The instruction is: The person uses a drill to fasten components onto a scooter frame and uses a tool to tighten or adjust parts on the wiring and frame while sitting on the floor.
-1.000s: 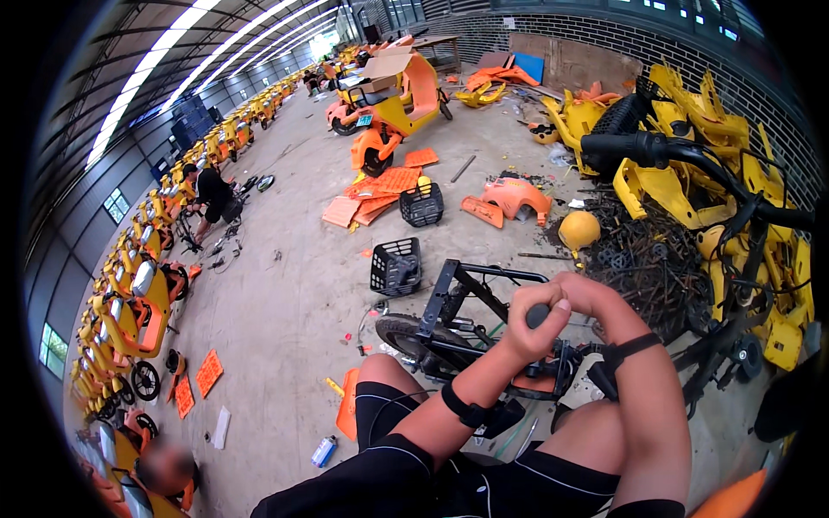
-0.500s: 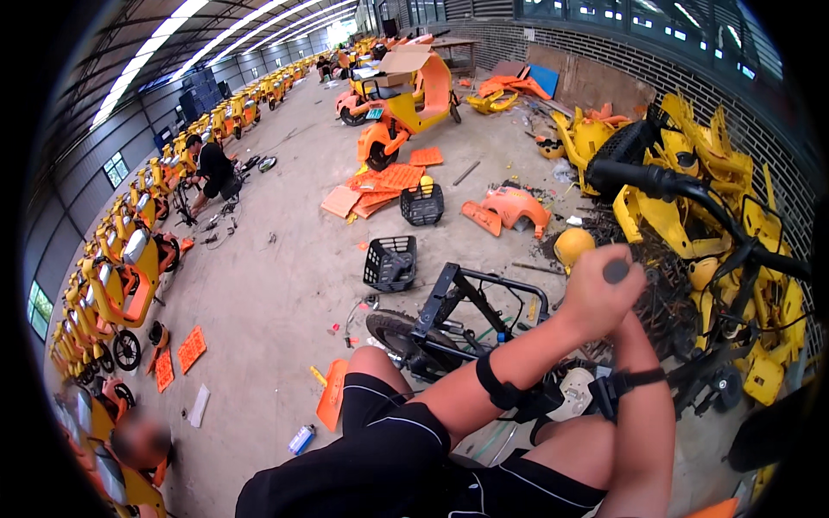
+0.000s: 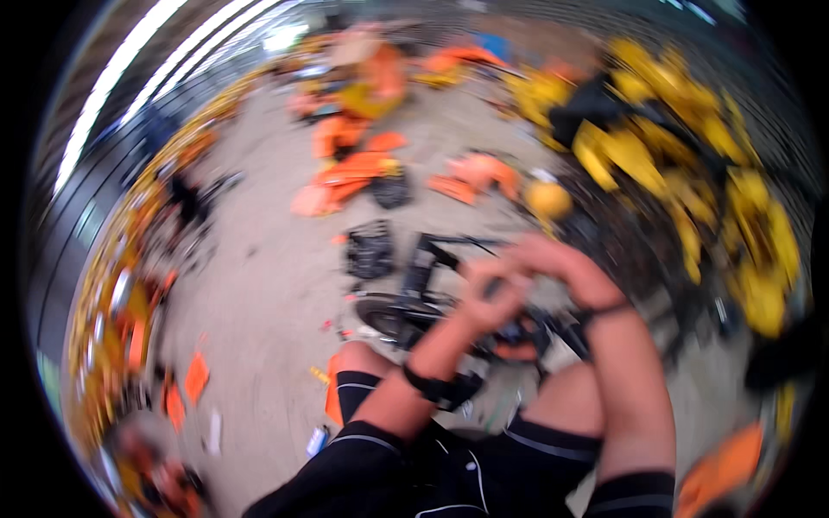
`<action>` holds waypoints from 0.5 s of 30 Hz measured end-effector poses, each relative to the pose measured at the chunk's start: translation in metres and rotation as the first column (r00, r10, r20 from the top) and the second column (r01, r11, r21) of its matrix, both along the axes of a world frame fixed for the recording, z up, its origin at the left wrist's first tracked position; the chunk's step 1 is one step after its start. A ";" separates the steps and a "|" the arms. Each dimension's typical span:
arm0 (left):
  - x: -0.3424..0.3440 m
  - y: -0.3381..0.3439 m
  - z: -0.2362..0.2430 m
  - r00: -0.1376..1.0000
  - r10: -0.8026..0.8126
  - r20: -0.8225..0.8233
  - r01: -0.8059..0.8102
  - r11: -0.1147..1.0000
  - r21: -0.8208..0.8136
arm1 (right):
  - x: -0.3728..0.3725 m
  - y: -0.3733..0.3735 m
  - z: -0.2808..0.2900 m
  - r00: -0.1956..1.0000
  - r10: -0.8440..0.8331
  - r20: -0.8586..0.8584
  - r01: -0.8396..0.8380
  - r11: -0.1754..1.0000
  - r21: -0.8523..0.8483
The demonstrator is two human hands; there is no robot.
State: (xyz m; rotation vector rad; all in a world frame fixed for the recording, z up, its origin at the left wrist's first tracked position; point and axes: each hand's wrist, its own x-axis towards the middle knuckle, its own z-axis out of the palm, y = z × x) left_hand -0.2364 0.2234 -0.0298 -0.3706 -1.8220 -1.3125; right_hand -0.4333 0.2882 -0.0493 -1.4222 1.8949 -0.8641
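Observation:
Motion blur smears the whole view. My left hand [image 3: 494, 298] is curled round something dark, with a dark roundish end showing between thumb and fingers; its kind is not clear. Right beside it, my right hand [image 3: 546, 259] is bent toward the left one, its fingers smeared, and the two seem to touch. Both hands are above the black frame [image 3: 420, 268] of a stripped two-wheeler, in front of my knees. Its wheel [image 3: 384, 318] lies to the left of my hands. Dark bands circle both wrists.
Black baskets [image 3: 370, 250] and orange panels [image 3: 350, 173] lie ahead on the floor. Yellow body parts [image 3: 665, 147] are heaped at the right, beside a yellow ball-like piece [image 3: 548, 200]. Yellow scooters [image 3: 129, 302] line the left side. An orange panel [image 3: 721, 470] lies near right.
My hands have moved left and closer to my body, and the view has swung. The black handlebar at the right is no longer discernible there.

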 end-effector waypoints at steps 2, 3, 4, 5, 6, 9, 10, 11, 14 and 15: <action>0.029 -0.016 0.002 0.987 -0.148 -0.065 0.157 0.973 0.169 | 0.037 -0.027 0.004 0.995 0.097 -0.021 -0.094 0.990 0.105; 0.030 -0.027 0.009 0.979 -0.172 -0.112 0.191 0.961 0.201 | 0.043 -0.040 0.020 0.998 0.043 -0.047 -0.036 0.989 0.143; 0.026 -0.017 0.006 0.971 -0.192 -0.140 0.220 0.948 0.228 | 0.047 -0.022 0.027 0.999 -0.020 -0.030 0.023 0.992 0.122; 0.021 -0.008 0.000 0.962 -0.226 -0.154 0.261 0.925 0.276 | 0.046 -0.011 0.028 0.997 -0.076 -0.023 0.079 0.986 0.144; 0.023 -0.011 -0.001 0.962 -0.218 -0.164 0.257 0.926 0.277 | 0.047 -0.012 0.029 0.997 -0.066 -0.027 0.069 0.985 0.156; 0.031 -0.018 -0.003 0.967 -0.219 -0.130 0.242 0.951 0.195 | 0.052 -0.019 0.028 0.996 -0.081 -0.044 0.086 0.984 0.153; 0.026 -0.014 -0.009 0.965 -0.215 -0.149 0.242 0.951 0.191 | 0.051 -0.013 0.027 0.993 -0.105 -0.047 0.111 0.981 0.158; 0.027 -0.013 -0.009 0.964 -0.216 -0.156 0.245 0.949 0.199 | 0.053 -0.014 0.028 0.990 -0.131 -0.043 0.136 0.981 0.140; 0.030 -0.014 -0.015 0.963 -0.200 -0.180 0.235 0.952 0.197 | 0.057 -0.014 0.024 0.980 -0.134 -0.145 0.153 0.980 0.125; 0.030 -0.017 -0.020 0.965 -0.199 -0.172 0.230 0.956 0.184 | 0.059 -0.012 0.024 0.974 -0.155 -0.166 0.174 0.979 0.106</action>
